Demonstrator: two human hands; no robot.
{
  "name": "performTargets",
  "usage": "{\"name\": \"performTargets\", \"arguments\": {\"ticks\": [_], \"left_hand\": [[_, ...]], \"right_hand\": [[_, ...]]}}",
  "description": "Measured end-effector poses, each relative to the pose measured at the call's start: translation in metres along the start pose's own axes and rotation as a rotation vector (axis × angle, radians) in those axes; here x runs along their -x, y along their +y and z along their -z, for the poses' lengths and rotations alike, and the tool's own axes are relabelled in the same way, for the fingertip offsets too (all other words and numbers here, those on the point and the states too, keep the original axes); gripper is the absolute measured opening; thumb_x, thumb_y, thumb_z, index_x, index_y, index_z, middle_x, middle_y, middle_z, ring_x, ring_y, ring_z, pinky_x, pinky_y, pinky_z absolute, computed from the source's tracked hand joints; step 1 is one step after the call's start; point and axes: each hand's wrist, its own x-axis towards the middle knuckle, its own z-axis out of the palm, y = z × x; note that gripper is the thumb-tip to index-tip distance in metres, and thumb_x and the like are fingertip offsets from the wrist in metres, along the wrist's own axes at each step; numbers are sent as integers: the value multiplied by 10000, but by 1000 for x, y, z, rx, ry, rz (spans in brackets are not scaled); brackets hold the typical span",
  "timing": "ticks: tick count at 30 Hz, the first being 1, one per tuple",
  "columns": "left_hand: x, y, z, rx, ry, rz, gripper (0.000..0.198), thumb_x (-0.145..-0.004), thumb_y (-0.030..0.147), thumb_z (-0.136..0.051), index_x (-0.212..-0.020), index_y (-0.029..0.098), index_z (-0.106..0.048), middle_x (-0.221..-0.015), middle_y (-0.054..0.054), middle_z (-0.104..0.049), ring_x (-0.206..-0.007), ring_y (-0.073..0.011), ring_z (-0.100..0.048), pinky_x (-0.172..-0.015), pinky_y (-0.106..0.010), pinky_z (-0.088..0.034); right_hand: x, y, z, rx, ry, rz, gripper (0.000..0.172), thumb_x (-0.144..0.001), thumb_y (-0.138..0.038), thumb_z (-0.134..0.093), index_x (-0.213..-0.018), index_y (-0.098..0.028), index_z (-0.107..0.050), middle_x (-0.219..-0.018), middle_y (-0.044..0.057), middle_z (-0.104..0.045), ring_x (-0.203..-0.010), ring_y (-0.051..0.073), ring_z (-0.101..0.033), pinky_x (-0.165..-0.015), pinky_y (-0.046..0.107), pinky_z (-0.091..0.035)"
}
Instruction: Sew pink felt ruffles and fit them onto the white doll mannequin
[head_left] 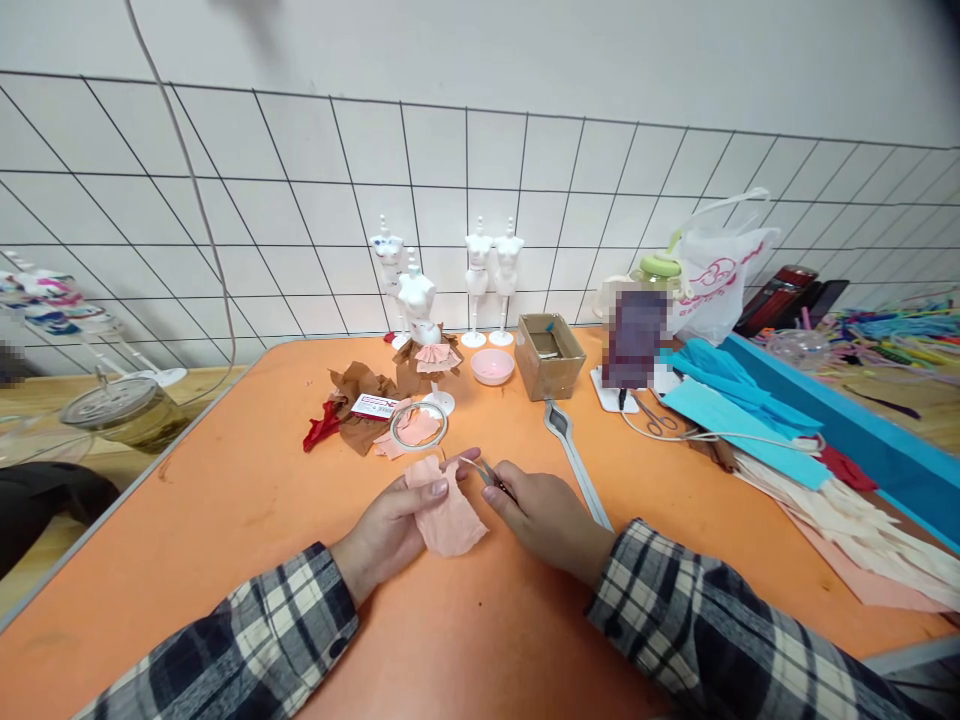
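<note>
An orange table (225, 500) spans the frame's middle and bottom. Below and right of centre, the right hand (551, 515) curls closed; to its left, the left hand (391, 530) pinches pink cloth (454, 525) just below mid-frame. The right holds snips (489, 474), blades near the cloth's edge.

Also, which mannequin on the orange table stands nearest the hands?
The front mannequin, with pink fabric below its waist; the other three stand farther back.
</note>
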Motion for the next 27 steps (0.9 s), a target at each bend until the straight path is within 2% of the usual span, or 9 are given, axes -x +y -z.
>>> {"name": "performTargets", "arguments": {"ticks": [5,9,12,16,20,23,27], "left_hand": [[2,2,-2,67,-98,51,598,-668,233,-783,-1236,145,-621,-925,-50,-695,-816,-162,-634,-730,-248,-484],[1,-1,-5,72,-128,26,344,-669,247,-791,-974,120,-696,-866,-58,-684,-825,-179,-642,-751,-270,-500],[0,-5,-9,58,-110,20,260,-663,255,-799,-850,124,-676,-780,-54,-683,-758,-188,-652,-709,-289,-510],[0,-1,-10,81,8,-65,257,-652,227,-814,-848,148,-667,-746,-20,-699,-686,-162,-654,-673,-272,-517],[-1,9,-4,31,74,-119,277,-651,233,-820,-877,152,-680,-790,-6,-709,-700,-142,-655,-664,-236,-510],[-1,7,-1,-147,37,-84,216,-724,218,-768,-909,132,-698,-811,-45,-718,-737,-166,-662,-713,-265,-508],[0,-2,-3,-256,-52,-72,223,-802,241,-700,-990,122,-700,-952,-102,-717,-874,-210,-656,-840,-329,-491]], "right_hand": [[1,-1,-2,-59,-29,26,350,-992,-460,-302,-1004,-211,-547,-833,38,-674,-728,185,-597,-571,268,-243],[3,-3,-3,-80,-70,62,355,-983,-478,-318,-994,-211,-552,-836,33,-668,-725,177,-585,-571,263,-249],[4,-5,-5,-69,-96,100,354,-979,-484,-324,-955,-215,-553,-816,25,-660,-710,171,-577,-566,263,-243],[4,-5,-3,-48,-113,159,300,-987,-417,-323,-945,-210,-537,-813,27,-653,-671,161,-559,-561,270,-237],[4,-1,3,-169,-83,109,294,-1009,-372,-263,-939,-212,-500,-712,-5,-611,-614,139,-534,-572,254,-273],[4,3,8,-243,3,100,301,-1021,-368,-218,-989,-218,-478,-718,-16,-585,-645,140,-539,-584,247,-283],[4,3,11,-127,-57,151,267,-1005,-390,-287,-936,-214,-477,-797,7,-596,-682,152,-530,-583,255,-260]]}}
